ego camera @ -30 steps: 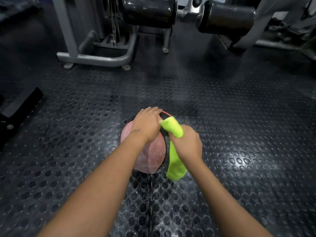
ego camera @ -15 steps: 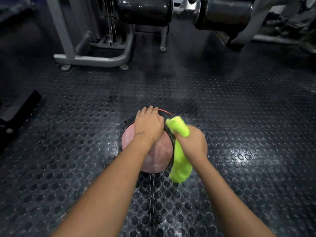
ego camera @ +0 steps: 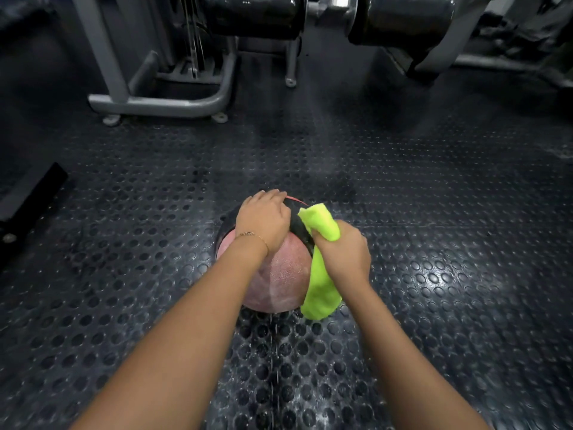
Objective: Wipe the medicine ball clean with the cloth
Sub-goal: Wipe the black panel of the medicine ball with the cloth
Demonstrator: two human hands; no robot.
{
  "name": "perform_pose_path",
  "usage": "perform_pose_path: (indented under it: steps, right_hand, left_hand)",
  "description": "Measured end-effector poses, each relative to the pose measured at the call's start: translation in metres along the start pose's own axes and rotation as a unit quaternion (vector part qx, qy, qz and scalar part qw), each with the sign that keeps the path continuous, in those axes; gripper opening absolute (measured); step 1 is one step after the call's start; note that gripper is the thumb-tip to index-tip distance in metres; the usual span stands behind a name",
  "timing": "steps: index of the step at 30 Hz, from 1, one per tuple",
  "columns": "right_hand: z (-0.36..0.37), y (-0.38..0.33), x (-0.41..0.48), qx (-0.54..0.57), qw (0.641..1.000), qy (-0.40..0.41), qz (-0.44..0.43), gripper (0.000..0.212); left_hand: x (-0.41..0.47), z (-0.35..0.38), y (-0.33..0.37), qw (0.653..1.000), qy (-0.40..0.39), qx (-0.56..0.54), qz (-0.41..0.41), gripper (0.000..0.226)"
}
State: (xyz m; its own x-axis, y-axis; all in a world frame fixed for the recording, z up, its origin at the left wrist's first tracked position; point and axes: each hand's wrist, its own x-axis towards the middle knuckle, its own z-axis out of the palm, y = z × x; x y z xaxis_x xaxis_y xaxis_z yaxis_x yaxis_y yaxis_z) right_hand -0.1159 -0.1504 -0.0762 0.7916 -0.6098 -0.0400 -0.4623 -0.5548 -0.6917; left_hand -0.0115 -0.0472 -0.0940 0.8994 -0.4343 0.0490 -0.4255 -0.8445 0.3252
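Note:
A pink and black medicine ball sits on the studded rubber floor in front of me. My left hand rests on top of the ball, fingers curved over its far side. My right hand grips a bright yellow-green cloth against the ball's right side. One end of the cloth sticks up above my fist and the other hangs down to the floor. The far side of the ball is hidden by my hands.
A grey gym machine frame stands at the back left, with black padded rollers overhead. A dark bar lies at the left edge. The black studded floor spreads around the ball.
My right hand with the cloth has slid rightward and slightly down the ball's right side. My left hand has stayed on top.

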Motion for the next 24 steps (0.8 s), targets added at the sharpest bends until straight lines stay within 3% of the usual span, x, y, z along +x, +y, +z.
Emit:
perform_pose_path:
  steps: [5, 9, 14, 16, 19, 22, 24]
  right_hand:
    - [0.0, 0.002, -0.015, -0.047, 0.994, -0.035, -0.09, 0.02]
    - [-0.008, 0.003, 0.01, 0.013, 1.0, -0.019, 0.015, 0.017]
    - [0.002, 0.005, -0.028, 0.026, 0.997, -0.059, -0.052, 0.013]
    - [0.0, 0.005, -0.017, 0.064, 0.997, -0.044, -0.009, 0.021]
    - [-0.003, 0.004, 0.001, 0.088, 0.995, -0.003, 0.05, 0.016]
    - [0.004, 0.008, -0.018, 0.042, 0.999, -0.026, 0.005, 0.02]
    - [0.006, 0.017, -0.025, 0.075, 0.997, -0.036, 0.007, 0.02]
  left_hand:
    - [-0.001, -0.001, 0.0, 1.0, -0.014, 0.023, -0.005, 0.057]
    - [-0.006, -0.003, 0.001, 1.0, -0.001, -0.006, -0.024, 0.048]
    - [-0.002, -0.006, 0.005, 0.998, -0.008, -0.01, -0.059, 0.046]
    - [-0.005, -0.005, 0.006, 0.998, -0.007, -0.007, -0.061, 0.046]
    - [-0.013, -0.002, 0.011, 0.998, 0.02, 0.009, -0.056, 0.046]
    - [-0.016, -0.002, 0.014, 0.996, 0.026, 0.016, -0.089, 0.049]
    - [-0.016, -0.003, 0.016, 0.994, 0.013, 0.028, -0.102, 0.046]
